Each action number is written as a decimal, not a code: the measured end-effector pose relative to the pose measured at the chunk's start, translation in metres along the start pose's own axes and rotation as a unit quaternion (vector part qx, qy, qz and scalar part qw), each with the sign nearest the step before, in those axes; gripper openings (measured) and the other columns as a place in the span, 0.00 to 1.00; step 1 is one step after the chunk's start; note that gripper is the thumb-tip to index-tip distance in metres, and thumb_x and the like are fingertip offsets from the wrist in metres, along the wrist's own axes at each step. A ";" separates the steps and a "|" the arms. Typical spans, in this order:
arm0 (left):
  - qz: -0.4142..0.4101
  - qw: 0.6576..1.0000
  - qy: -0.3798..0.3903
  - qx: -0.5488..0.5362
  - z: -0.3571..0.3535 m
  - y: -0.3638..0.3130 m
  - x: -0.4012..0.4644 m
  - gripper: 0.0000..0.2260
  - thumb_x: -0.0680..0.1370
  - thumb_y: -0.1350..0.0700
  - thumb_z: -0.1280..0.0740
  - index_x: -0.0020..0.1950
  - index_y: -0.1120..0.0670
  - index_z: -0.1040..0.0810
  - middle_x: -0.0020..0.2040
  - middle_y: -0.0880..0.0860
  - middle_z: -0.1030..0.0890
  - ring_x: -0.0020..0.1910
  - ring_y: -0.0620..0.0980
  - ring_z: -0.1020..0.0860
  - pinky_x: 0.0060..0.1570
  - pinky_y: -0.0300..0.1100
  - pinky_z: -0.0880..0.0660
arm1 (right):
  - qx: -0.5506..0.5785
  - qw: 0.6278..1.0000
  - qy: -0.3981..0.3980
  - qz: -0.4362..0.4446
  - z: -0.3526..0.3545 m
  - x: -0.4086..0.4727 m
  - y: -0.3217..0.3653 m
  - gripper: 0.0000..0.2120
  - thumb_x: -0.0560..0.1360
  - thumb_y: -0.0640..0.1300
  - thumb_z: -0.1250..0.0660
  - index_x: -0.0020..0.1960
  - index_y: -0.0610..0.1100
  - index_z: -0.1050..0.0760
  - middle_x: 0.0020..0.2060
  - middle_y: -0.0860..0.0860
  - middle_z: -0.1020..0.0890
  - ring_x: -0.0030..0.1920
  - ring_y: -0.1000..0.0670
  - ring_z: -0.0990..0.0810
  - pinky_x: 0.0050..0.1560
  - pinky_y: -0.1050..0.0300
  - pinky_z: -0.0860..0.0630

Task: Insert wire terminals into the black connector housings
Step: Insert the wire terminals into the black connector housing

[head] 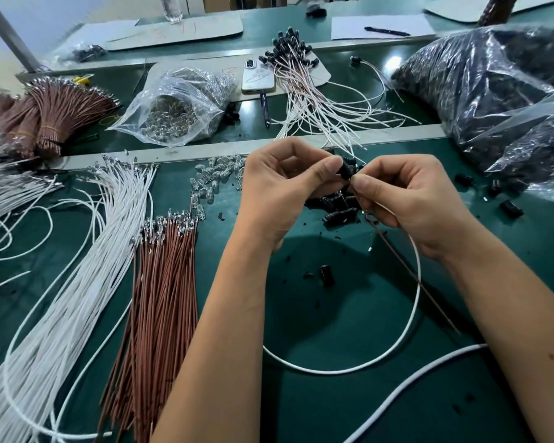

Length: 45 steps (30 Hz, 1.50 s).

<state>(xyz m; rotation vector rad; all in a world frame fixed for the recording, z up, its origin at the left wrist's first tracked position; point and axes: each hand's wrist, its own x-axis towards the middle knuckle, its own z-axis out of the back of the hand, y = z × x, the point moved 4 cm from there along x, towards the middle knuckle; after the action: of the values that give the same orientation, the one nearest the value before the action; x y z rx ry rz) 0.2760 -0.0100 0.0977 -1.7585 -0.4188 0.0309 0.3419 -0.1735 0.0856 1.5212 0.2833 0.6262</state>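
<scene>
The black connector housing [347,169] sits raised above the table [317,314], pinched between the thumb and fingertips of the left hand [279,190]. The right hand [406,199] meets it from the right, thumb and forefinger pinched on wire right at the housing's lower end. A brown wire [410,270] and a white wire [410,318] trail out below that hand, the white one looping wide over the table.

To seat a terminal well, keep the pinch close behind the metal tip so the wire cannot buckle, line it straight with the cavity, and push steadily while the left hand holds the housing from twisting; a light tug afterwards would probably confirm it has locked.

The terminal itself and the housing's openings are covered by fingertips, so whether it is started, part way or home cannot be told, nor which wire is going in. Just beyond the hands lie loose housings [339,209], partly hidden. To the left lie a brown wire bundle [160,282] and white wires [77,282], both cut off at the lower edge.
</scene>
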 end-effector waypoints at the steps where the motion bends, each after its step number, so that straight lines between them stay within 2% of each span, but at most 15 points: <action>1: -0.002 1.000 0.002 0.001 0.000 0.000 0.000 0.06 0.74 0.70 0.26 0.42 0.62 0.20 0.38 0.59 0.15 0.38 0.54 0.15 0.43 0.44 0.17 | -0.003 1.000 -0.003 0.001 0.000 0.000 0.000 0.08 0.77 0.39 0.28 0.39 0.44 0.17 0.27 0.46 0.23 0.22 0.53 0.34 0.21 0.65 0.38; 4: -0.008 1.000 -0.005 0.006 0.001 0.001 0.001 0.08 0.71 0.72 0.25 0.41 0.62 0.21 0.37 0.57 0.15 0.37 0.53 0.15 0.43 0.44 0.17 | -0.024 1.000 -0.016 0.013 0.001 0.000 0.000 0.07 0.78 0.39 0.26 0.40 0.44 0.17 0.28 0.47 0.21 0.22 0.53 0.32 0.23 0.65 0.36; 9: -0.002 1.000 -0.024 0.005 0.003 0.003 0.001 0.08 0.71 0.73 0.26 0.40 0.63 0.22 0.37 0.57 0.16 0.36 0.52 0.16 0.41 0.42 0.18 | -0.072 0.997 -0.005 0.030 0.000 -0.001 0.000 0.05 0.75 0.45 0.26 0.43 0.44 0.16 0.30 0.49 0.19 0.27 0.51 0.26 0.29 0.61 0.30; 12: 0.002 1.000 -0.027 0.002 0.004 0.004 0.001 0.09 0.71 0.73 0.26 0.40 0.62 0.21 0.36 0.57 0.16 0.37 0.52 0.16 0.42 0.42 0.17 | -0.099 0.994 -0.008 0.036 0.003 0.000 0.001 0.04 0.74 0.47 0.25 0.44 0.47 0.14 0.30 0.50 0.19 0.31 0.50 0.25 0.34 0.53 0.29; 14: 0.004 1.000 -0.024 0.003 0.003 0.004 0.001 0.09 0.71 0.73 0.26 0.40 0.62 0.21 0.36 0.57 0.16 0.37 0.53 0.16 0.42 0.43 0.17 | -0.125 0.991 -0.012 0.056 0.005 0.000 0.003 0.03 0.75 0.47 0.23 0.42 0.51 0.14 0.32 0.53 0.16 0.32 0.55 0.22 0.37 0.57 0.26; 17: 0.006 1.000 -0.014 0.016 0.003 0.004 0.001 0.09 0.70 0.72 0.25 0.40 0.61 0.21 0.36 0.57 0.16 0.37 0.53 0.16 0.44 0.45 0.16 | -0.145 0.986 -0.014 0.079 0.004 0.000 0.005 0.06 0.76 0.43 0.24 0.43 0.54 0.15 0.34 0.58 0.15 0.34 0.61 0.21 0.39 0.68 0.25; 27: -0.001 0.999 -0.017 0.037 0.006 0.001 0.001 0.10 0.70 0.72 0.24 0.39 0.59 0.20 0.36 0.56 0.15 0.36 0.53 0.17 0.46 0.48 0.16 | -0.179 0.978 -0.006 0.105 -0.001 0.000 0.009 0.09 0.78 0.42 0.26 0.45 0.56 0.17 0.34 0.60 0.16 0.35 0.62 0.23 0.40 0.68 0.27; 38: -0.008 0.999 -0.020 0.024 0.005 -0.004 -0.001 0.09 0.70 0.73 0.25 0.40 0.60 0.21 0.36 0.57 0.16 0.36 0.53 0.17 0.47 0.50 0.17 | -0.205 0.972 -0.018 0.115 -0.003 -0.004 0.014 0.04 0.79 0.40 0.26 0.48 0.48 0.16 0.36 0.49 0.15 0.36 0.58 0.24 0.38 0.64 0.26; 42: -0.014 1.000 -0.018 0.015 0.004 -0.005 -0.001 0.10 0.70 0.73 0.25 0.40 0.60 0.21 0.36 0.56 0.16 0.37 0.53 0.17 0.49 0.53 0.17 | -0.210 0.969 -0.018 0.129 -0.004 -0.004 0.013 0.05 0.79 0.39 0.27 0.48 0.48 0.16 0.37 0.55 0.16 0.36 0.60 0.23 0.40 0.67 0.27; 45: -0.026 0.999 -0.014 0.014 0.005 -0.006 -0.001 0.09 0.70 0.74 0.25 0.41 0.62 0.21 0.36 0.56 0.16 0.37 0.53 0.17 0.48 0.52 0.17 | -0.207 0.969 -0.018 0.136 -0.004 -0.002 0.013 0.05 0.79 0.38 0.27 0.49 0.48 0.17 0.38 0.50 0.16 0.37 0.52 0.22 0.40 0.58 0.24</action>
<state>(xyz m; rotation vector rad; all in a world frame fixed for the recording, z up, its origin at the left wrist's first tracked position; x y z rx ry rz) 0.2726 -0.0051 0.1017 -1.7217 -0.4823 0.0254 0.3354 -0.1726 0.0972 1.1725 -0.0876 0.8168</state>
